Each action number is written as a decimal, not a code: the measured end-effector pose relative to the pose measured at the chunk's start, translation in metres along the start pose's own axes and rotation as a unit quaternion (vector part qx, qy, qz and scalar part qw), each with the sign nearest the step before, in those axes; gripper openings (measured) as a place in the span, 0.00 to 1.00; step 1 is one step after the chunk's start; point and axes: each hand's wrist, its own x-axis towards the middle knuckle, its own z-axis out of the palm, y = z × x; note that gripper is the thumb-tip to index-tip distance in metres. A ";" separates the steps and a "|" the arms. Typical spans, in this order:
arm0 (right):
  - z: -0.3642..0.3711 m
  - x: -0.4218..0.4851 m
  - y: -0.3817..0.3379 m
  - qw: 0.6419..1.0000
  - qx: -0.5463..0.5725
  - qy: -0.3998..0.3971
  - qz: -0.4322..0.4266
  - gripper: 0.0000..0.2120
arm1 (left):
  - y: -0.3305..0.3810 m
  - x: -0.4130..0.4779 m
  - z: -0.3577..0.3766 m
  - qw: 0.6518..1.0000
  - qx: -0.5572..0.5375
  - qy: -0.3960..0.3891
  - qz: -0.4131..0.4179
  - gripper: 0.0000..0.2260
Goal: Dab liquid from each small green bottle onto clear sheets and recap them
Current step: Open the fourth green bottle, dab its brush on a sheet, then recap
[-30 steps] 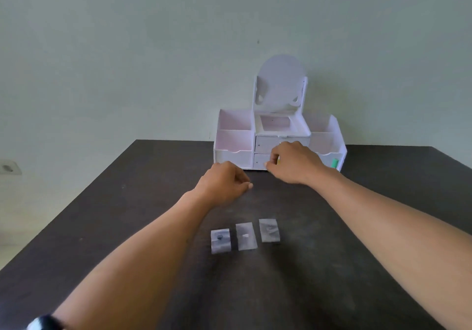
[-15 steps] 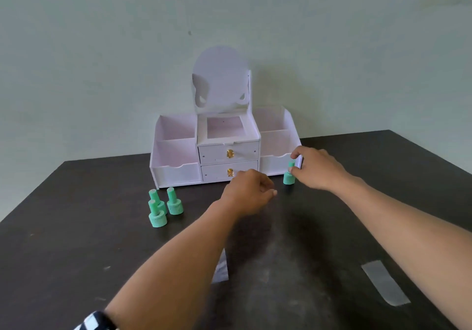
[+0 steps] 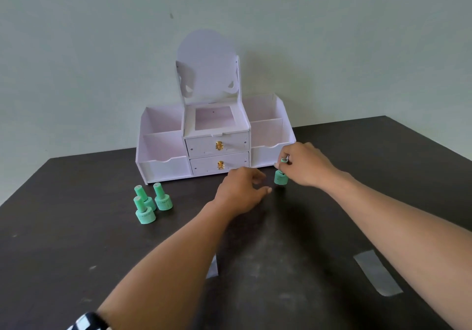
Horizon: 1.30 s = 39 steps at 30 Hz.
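A small green bottle (image 3: pixel 281 177) stands on the dark table (image 3: pixel 76 240) by the organizer's right front corner. My right hand (image 3: pixel 305 166) pinches its cap from above. My left hand (image 3: pixel 241 191) hovers just left of that bottle, fingers loosely curled and holding nothing. Three more capped green bottles (image 3: pixel 150 201) stand in a cluster at the left. One clear sheet (image 3: pixel 378 276) lies at the near right. Another clear sheet (image 3: pixel 212 268) shows partly from under my left forearm.
A white desktop organizer (image 3: pixel 163 167) with two shut drawers, open side bins and a rounded back panel stands at the table's far edge against the wall. The table's right corner lies beyond my right hand.
A second ago my right hand was at the organizer's drawers with three sheets in front of me; the view has since swung. My right hand now pinches the right bottle's cap, as half a second ago.
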 end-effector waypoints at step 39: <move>-0.026 -0.142 -0.041 0.976 -0.136 -0.119 -0.123 0.13 | 0.004 -0.105 0.048 0.997 -0.060 0.050 0.009 0.13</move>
